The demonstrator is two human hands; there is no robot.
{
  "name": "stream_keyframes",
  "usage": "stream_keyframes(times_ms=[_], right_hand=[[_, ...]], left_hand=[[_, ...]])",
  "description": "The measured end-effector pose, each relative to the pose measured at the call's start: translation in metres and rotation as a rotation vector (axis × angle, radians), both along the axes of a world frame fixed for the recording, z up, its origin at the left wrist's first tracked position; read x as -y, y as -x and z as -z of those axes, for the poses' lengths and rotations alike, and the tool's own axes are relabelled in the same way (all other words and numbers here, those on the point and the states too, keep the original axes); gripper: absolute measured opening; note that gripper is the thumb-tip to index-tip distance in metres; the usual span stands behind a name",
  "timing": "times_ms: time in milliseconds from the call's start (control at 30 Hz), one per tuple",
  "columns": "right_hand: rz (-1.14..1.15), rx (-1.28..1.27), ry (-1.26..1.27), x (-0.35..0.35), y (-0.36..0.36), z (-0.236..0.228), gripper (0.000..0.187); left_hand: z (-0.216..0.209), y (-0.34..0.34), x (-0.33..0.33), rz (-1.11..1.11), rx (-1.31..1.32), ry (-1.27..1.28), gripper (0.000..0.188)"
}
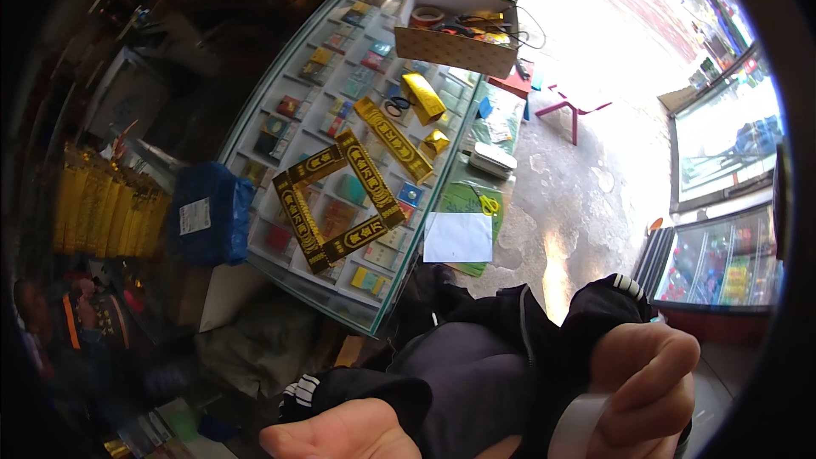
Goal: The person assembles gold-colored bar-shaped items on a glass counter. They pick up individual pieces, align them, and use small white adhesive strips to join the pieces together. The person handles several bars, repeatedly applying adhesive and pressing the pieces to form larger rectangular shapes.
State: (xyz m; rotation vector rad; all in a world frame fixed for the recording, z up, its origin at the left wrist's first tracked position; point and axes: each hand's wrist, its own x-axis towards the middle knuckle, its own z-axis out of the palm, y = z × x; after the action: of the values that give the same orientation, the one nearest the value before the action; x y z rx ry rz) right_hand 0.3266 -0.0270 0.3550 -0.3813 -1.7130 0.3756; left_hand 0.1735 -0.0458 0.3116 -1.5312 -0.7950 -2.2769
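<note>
Right hand (646, 387) is curled up tight, seemingly around a pale curved thing (576, 429) at the bottom edge, while the left hand (348, 433) is palm-up, fingers out of frame, so can't tell its grip. Farther off, black-and-gold strips (371, 180) outline a four-sided shape on the glass bench (353, 313). Looks like a holding step imo; next move probably calls for a steady grip.

free way: left hand (344, 432) to near corner of surface (316, 299) | in the way: black-gold frame (371, 180) beyond, cardboard box (455, 52) at far end, blue package (217, 229) by left edge
</note>
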Motion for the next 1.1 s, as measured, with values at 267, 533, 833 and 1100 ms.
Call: stream_keyframes(times_ms=[267, 533, 833, 1100], right_hand=[[0.027, 0.02, 0.192, -0.027, -0.021, 0.047, 0.01], [0.273, 0.699, 0.42, -0.126, 0.01, 0.271, 0.028], [0.271, 0.92, 0.359, -0.149, 0.024, 0.334, 0.031], [-0.81, 0.145, 1.409, -0.133, 0.017, 0.233, 0.04]], left_hand=[[0.008, 0.003, -0.005, 0.177, 0.138, 0.101, 0.078], [0.092, 0.063, -0.017, 0.535, 0.13, 0.817, 0.056], [0.147, 0.072, -0.015, 0.681, 0.535, 1.322, 0.031], [0.148, 0.068, -0.03, 0.812, 0.501, 1.4, 0.026]])
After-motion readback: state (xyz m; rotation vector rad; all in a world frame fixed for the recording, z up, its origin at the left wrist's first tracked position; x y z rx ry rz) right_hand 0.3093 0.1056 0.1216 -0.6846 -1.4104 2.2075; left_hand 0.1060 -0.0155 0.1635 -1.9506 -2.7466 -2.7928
